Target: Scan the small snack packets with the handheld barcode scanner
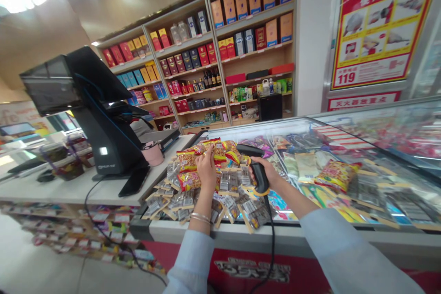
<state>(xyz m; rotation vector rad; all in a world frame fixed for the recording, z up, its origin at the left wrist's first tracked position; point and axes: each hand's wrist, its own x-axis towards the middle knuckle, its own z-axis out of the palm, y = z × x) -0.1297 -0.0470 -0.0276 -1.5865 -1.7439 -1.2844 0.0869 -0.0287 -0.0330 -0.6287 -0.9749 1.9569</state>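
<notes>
My right hand (270, 173) is wrapped round the handle of a black and yellow barcode scanner (259, 175); its head points left toward a group of red and yellow snack bags (188, 160). My left hand (206, 169) is closed at the edge of one snack bag (219, 150), fingers pressed together on it. Another snack bag (189, 180) lies just left of my wrist. Under these bags spreads a heap of small clear-and-grey packets (184, 200) on the glass top of a chest freezer. The scanner's cable (272, 239) hangs down over the freezer front.
To the left, a counter carries a black cash register screen (106, 138), a phone (134, 181) and a pink cup (152, 154). One more snack bag (336, 175) lies on the right of the freezer (241, 228), near more grey packets. Shelves of boxes (193, 59) stand behind.
</notes>
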